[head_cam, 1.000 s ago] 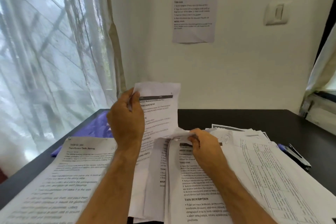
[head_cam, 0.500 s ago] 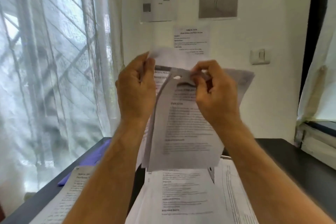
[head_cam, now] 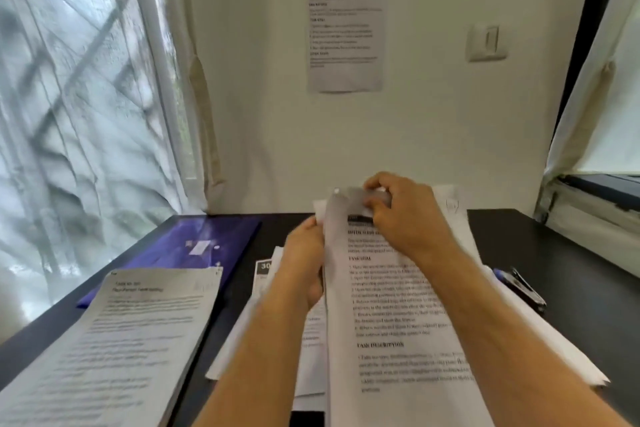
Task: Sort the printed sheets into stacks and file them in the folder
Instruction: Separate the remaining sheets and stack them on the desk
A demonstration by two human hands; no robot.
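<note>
The right hand (head_cam: 403,215) is curling its fingers over the far top edge of a printed sheet (head_cam: 394,315), pinching the folded-over corner there. The left hand (head_cam: 306,265) is gripping the same sheet's left edge just below, thumb side toward the paper, though motion blur is hiding exactly how its fingers are lying. From these two grips the sheet is running toward the near edge of the table (head_cam: 571,288), its long axis going far to near, over the loose pile of sheets (head_cam: 277,333) underneath. Well to the left, a sorted stack (head_cam: 131,340) is lying with the same far-to-near axis, and beyond it, at the far left, the purple folder (head_cam: 194,246) is lying flat on the table. A pen (head_cam: 519,286) is lying to the right of the pile. Judging from this, the sheet probably needs carrying leftward to the stack, and the left hand is standing nearer to it.
</note>
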